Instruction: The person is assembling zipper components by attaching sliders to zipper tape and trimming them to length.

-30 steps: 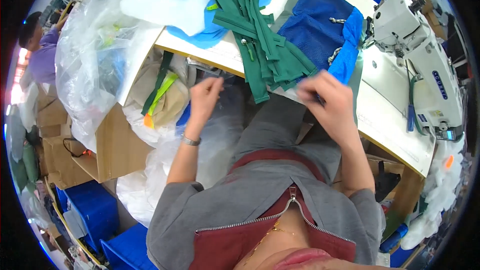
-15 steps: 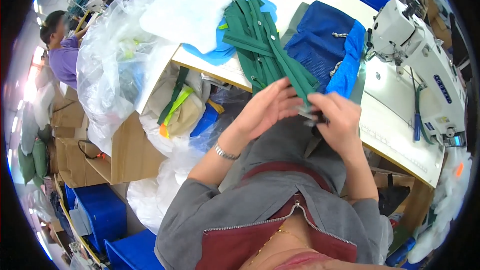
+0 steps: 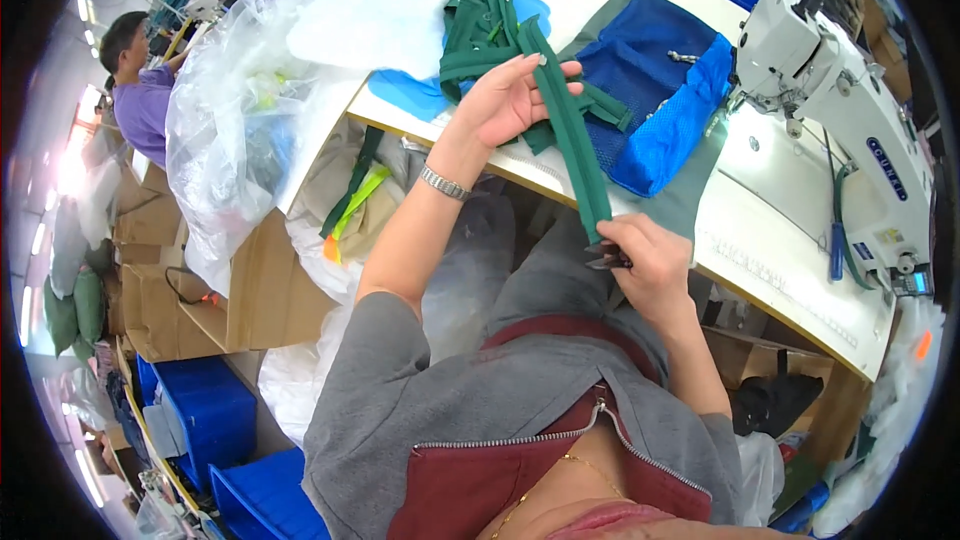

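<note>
A green fabric strip [image 3: 572,145], drawn out lengthwise, slants from the far left to the near right, its near end past the near edge of a white worktable [image 3: 770,270]. The right hand [image 3: 652,258] is clamped on this near end, with a small dark metal tool [image 3: 607,260] also in its grasp. The left hand [image 3: 505,105] lies farther up, palm upward with fingers extended; the strip crosses over these fingers, though whether they pinch it cannot be told. Beyond the left hand, a pile of green strips [image 3: 473,25] lies on the table. To its right is a blue mesh piece [image 3: 650,65] with cords, resting partly on grey-green cloth [image 3: 685,208]. Farther right stands a white sewing machine [image 3: 840,90], with a blue-handled screwdriver [image 3: 836,252] beside it. Left of the pile is a white sheet [image 3: 365,15], then a clear plastic bag [image 3: 220,130]. A cardboard box [image 3: 280,285] stands nearer, below the bag; a co-worker in purple [image 3: 143,115] occupies the far left.
</note>
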Available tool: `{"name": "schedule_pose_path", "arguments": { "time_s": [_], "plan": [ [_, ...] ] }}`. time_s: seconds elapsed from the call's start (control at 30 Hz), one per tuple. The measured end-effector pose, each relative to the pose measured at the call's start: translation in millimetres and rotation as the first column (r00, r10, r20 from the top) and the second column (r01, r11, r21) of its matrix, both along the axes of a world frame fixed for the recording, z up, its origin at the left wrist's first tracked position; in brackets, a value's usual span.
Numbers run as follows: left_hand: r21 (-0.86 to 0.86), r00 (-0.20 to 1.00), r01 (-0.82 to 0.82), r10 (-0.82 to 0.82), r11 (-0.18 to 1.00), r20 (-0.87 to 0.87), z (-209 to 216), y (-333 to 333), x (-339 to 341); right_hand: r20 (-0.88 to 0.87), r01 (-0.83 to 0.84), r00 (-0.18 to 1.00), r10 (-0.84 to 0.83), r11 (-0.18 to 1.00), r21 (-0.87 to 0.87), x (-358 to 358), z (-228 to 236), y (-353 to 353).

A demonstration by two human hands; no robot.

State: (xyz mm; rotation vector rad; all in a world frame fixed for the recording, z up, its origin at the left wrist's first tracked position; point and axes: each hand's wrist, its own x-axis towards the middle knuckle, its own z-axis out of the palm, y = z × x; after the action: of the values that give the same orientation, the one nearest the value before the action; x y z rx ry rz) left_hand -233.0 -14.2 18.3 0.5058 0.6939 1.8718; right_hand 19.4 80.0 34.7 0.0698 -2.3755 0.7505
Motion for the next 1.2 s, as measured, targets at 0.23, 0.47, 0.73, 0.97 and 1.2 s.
{"name": "schedule_pose_path", "arguments": {
  "time_s": [0.23, 0.47, 0.73, 0.97, 1.2],
  "plan": [
    [0.004, 0.997, -0.044, 0.044, 0.999, 0.057, -2, -3, 1, 0.162, -0.133, 0.978, 0.129, 0.991, 0.010, 16, -17, -5],
    [-0.358, 0.885, -0.020, -0.150, 0.934, -0.441, 25, 1, -2, 0.141, -0.075, 0.987, 0.079, 0.997, -0.037, 0, -12, -3],
    [-0.230, 0.831, -0.320, 0.156, 0.919, -0.534, 33, -18, 18, 0.095, 0.093, 0.994, -0.062, 0.925, -0.368, -18, 27, 11],
    [-0.405, 0.637, 0.000, -0.312, 0.915, -0.705, 47, -30, 91, 0.236, 0.133, 0.965, 0.118, 0.556, -0.821, -48, 39, 24],
    [-0.334, 0.725, 0.073, -0.280, 0.940, -0.629, 2, -37, 123, 0.201, 0.175, 0.979, 0.043, 0.336, -0.925, -15, 8, 16]
  ]
}}
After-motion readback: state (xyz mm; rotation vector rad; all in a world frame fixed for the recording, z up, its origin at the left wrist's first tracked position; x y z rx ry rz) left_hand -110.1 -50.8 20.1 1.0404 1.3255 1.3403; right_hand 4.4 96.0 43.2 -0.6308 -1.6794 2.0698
